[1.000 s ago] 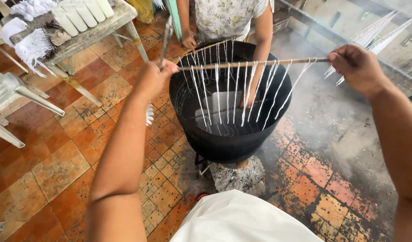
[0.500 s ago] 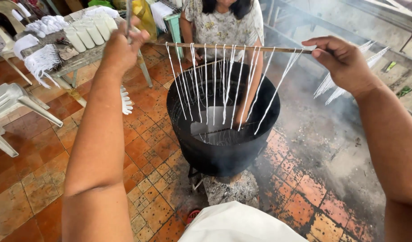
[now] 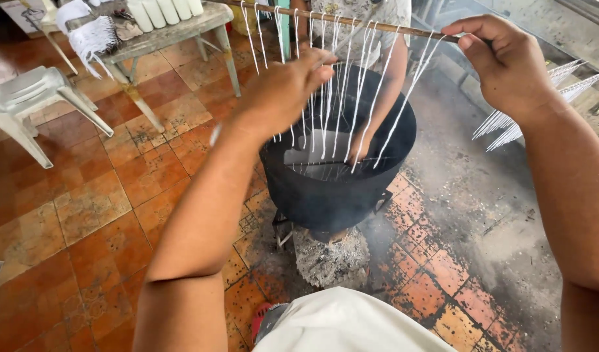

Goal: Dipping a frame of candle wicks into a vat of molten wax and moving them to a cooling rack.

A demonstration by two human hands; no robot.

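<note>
Spreading below is an orange tiled floor (image 3: 84, 215), sooty around the black pot (image 3: 332, 189). Above it, the right hand (image 3: 508, 65) pinches the stick (image 3: 384, 26) of white strings (image 3: 351, 98); the left hand (image 3: 286, 91) seemingly fingers them. Beyond stand a table (image 3: 175, 29) and white chair (image 3: 32, 98).

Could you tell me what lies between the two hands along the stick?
In the head view, a row of thin white waxed strings hangs from the stick between the left hand and right hand, above the black pot.
</note>
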